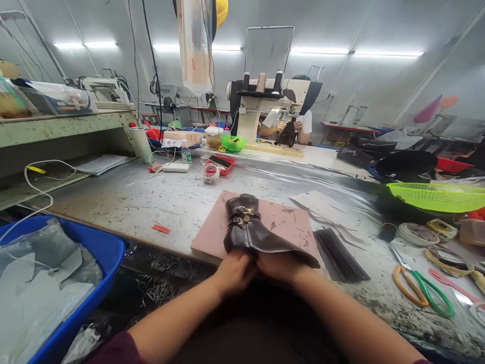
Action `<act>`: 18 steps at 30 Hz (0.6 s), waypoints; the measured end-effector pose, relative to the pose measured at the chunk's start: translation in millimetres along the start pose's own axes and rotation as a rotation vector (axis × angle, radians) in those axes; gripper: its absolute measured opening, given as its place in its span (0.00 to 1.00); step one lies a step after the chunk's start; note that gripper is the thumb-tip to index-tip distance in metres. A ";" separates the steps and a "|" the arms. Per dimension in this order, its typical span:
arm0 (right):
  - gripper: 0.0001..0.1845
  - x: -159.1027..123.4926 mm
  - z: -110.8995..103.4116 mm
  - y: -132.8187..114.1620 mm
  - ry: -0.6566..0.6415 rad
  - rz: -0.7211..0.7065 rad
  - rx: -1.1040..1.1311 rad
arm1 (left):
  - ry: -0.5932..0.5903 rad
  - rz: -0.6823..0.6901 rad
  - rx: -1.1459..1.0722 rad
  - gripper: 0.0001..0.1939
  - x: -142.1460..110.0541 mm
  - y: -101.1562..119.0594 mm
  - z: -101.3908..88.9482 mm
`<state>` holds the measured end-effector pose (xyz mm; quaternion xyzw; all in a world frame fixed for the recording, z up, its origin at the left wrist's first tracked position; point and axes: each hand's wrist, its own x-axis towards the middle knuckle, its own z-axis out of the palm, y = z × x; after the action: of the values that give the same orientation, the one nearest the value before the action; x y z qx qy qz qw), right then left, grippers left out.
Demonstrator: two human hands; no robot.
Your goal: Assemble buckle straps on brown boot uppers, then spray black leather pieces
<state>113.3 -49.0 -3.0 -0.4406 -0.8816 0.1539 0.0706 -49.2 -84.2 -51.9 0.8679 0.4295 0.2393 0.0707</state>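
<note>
A dark leather boot piece [246,235] is laid across the pink pad [212,227] on the bench [140,202], its strapped end with the gold buckles [246,215] pointing to twelve o'clock and its long edge running out toward four; it appears to be handled at its near edge, where the left hand [235,270] and right hand [280,265] are brought close together, apparently touching the leather; as a judgement, any change of grip calls for the piece to be kept steady on the pad and the straps to be left unstrained. Dark strips [339,255] are laid beside the pad at four o'clock, with scissors [400,258] farther out that way; a red scrap [161,229] is seen at nine. The fingertips are hidden beneath the leather and in shadow, so whether they are clamped on it cannot be told; whether a tool is held there cannot be made out either.
</note>
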 end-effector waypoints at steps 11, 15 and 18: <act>0.29 -11.5 9.1 56.5 0.130 0.103 0.026 | -0.205 0.385 0.372 0.07 81.3 -32.5 -14.0; 0.14 -6.1 11.1 63.6 0.229 0.193 0.039 | -0.186 0.350 0.371 0.10 75.1 -18.3 0.3; 0.16 -3.5 11.5 67.1 0.294 0.247 0.046 | -0.209 0.255 0.302 0.10 71.6 -5.6 7.9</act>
<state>163.0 -16.3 -36.2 -0.5613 -0.7973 0.1155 0.1893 -12.5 -24.2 -35.3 0.9359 0.3377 0.0883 -0.0466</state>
